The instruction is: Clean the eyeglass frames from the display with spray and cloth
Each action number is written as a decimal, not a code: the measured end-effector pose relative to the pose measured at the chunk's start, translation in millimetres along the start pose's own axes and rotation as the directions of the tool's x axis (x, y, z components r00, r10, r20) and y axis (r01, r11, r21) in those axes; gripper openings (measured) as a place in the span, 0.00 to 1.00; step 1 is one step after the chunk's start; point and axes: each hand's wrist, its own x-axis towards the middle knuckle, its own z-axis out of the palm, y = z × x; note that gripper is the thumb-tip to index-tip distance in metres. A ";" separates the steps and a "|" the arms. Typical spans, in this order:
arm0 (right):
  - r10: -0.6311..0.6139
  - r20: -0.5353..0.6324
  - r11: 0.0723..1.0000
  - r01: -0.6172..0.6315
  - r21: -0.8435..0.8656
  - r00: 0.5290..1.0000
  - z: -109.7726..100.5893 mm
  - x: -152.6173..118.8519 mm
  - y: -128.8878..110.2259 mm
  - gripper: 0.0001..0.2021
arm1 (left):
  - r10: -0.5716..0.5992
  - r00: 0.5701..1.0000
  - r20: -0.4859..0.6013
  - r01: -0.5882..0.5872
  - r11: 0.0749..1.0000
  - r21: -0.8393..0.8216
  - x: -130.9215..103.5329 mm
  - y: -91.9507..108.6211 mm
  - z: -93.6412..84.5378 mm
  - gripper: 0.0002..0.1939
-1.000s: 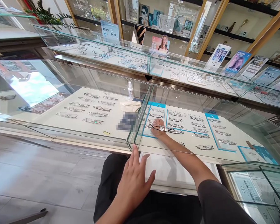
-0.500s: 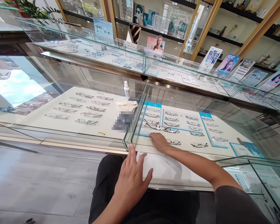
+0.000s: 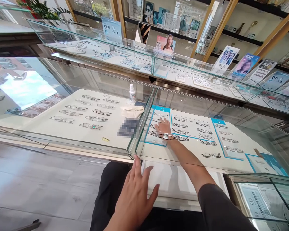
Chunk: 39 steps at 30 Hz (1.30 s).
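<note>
left of right hand [image 3: 163, 126], past glass partition [image 3: 144, 118]: cloth [image 3: 132, 111], spray bottle [image 3: 132, 94] behind. right: spectacles [image 3: 181, 125] in rows. beyond: second display case [image 3: 153, 65].

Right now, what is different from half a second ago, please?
The right hand has moved farther forward, over the blue-bordered panel; whether it grips anything is unclear. The left hand stays near the glass case; the white bottle stays put.

I wear a charcoal short sleeve [image 3: 218, 202] on my right arm [image 3: 189, 157] and black trousers [image 3: 109, 186]; my left hand [image 3: 137, 192] is bare.
</note>
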 end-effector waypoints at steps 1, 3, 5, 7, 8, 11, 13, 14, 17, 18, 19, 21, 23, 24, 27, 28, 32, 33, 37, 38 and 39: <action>0.007 0.016 1.000 -0.007 -0.001 1.000 1.9 3.5 -1.0 0.29 | 0.008 1.000 -0.004 -0.008 1.000 0.005 0.7 0.1 -0.8 0.27; 0.017 0.041 1.000 -0.017 0.000 0.999 5.4 8.5 -1.9 0.31 | 0.022 1.000 -0.013 -0.021 1.000 0.009 1.7 0.2 -2.1 0.27; 0.020 0.058 1.000 -0.019 -0.001 0.998 8.3 11.6 -1.3 0.33 | 0.035 0.999 -0.028 -0.035 0.999 0.015 2.0 0.0 -2.2 0.27; 0.015 0.067 1.000 -0.015 -0.004 0.998 10.6 13.7 0.4 0.33 | 0.046 0.998 -0.039 -0.045 0.999 0.030 1.8 -0.2 -1.6 0.28; 0.013 0.069 1.000 -0.012 -0.005 0.998 11.6 14.5 1.5 0.33 | 0.047 0.998 -0.042 -0.046 0.998 0.036 1.7 -0.3 -1.3 0.28; 0.010 0.067 1.000 -0.010 -0.008 0.998 14.0 16.4 4.4 0.33 | 0.044 0.998 -0.041 -0.042 0.998 0.040 1.9 -0.3 -0.9 0.29; 0.012 0.060 1.000 -0.011 -0.009 0.998 15.1 17.4 5.2 0.33 | 0.040 0.999 -0.032 -0.039 0.999 0.036 2.2 0.0 -1.4 0.29; 0.012 0.054 1.000 -0.011 -0.008 0.998 15.4 17.8 5.2 0.33 | 0.042 0.999 -0.028 -0.041 0.999 0.035 2.4 0.3 -1.7 0.28; 0.006 0.033 1.000 -0.006 -0.002 0.999 14.7 18.7 4.0 0.32 | 0.051 0.998 -0.029 -0.050 0.998 0.039 2.8 0.8 -2.6 0.28; 0.003 0.026 1.000 -0.003 0.002 1.000 13.6 18.9 3.8 0.31 | 0.053 0.998 -0.031 -0.052 0.998 0.041 2.9 0.9 -2.8 0.28; -0.002 0.020 1.000 0.001 0.007 1.000 11.7 18.8 4.0 0.31 | 0.055 0.998 -0.032 -0.053 0.998 0.044 3.1 0.9 -3.0 0.28; -0.013 0.007 1.000 0.013 0.017 1.000 5.7 17.6 6.3 0.30 | 0.054 0.998 -0.028 -0.052 0.998 0.044 3.3 0.8 -3.5 0.28; -0.035 -0.014 0.999 0.036 0.022 0.999 -2.2 13.5 11.0 0.28 | 0.048 0.999 -0.017 -0.048 0.998 0.039 3.4 0.6 -4.0 0.28; -0.054 -0.027 0.998 0.054 0.022 0.998 -6.0 9.8 13.6 0.27 | 0.044 0.999 -0.013 -0.043 0.998 0.035 3.4 0.5 -4.2 0.28; -0.135 -0.048 0.991 0.135 0.012 0.990 -11.3 -8.5 18.8 0.24 | 0.033 0.999 -0.011 -0.033 0.999 0.021 3.5 0.6 -4.5 0.29; -0.165 -0.045 0.986 0.166 0.008 0.985 -10.0 -16.5 18.9 0.22 | 0.031 0.999 -0.009 -0.031 0.999 0.016 3.5 0.8 -4.4 0.29; -0.238 -0.008 0.971 0.238 0.005 0.971 6.2 -45.2 14.0 0.16 | 0.020 1.000 0.009 -0.020 1.000 0.013 3.4 1.7 -3.4 0.29; -0.242 -0.002 0.970 0.242 0.005 0.970 10.4 -49.5 12.7 0.16 | 0.017 1.000 0.011 -0.017 1.000 0.015 3.2 2.0 -3.2 0.28; -0.229 -0.002 0.973 0.229 0.003 0.973 16.8 -54.1 11.7 0.20 | 0.001 1.000 0.026 -0.001 1.000 0.011 1.6 2.8 -2.6 0.27; -0.226 -0.005 0.974 0.226 0.004 0.974 15.8 -53.6 12.0 0.20 | -0.003 0.999 0.032 0.003 1.000 0.008 1.2 2.8 -2.5 0.27; -0.227 -0.006 0.974 0.228 0.005 0.974 14.4 -53.0 12.1 0.20 | -0.008 0.999 0.036 0.008 1.000 0.005 0.9 2.7 -2.3 0.27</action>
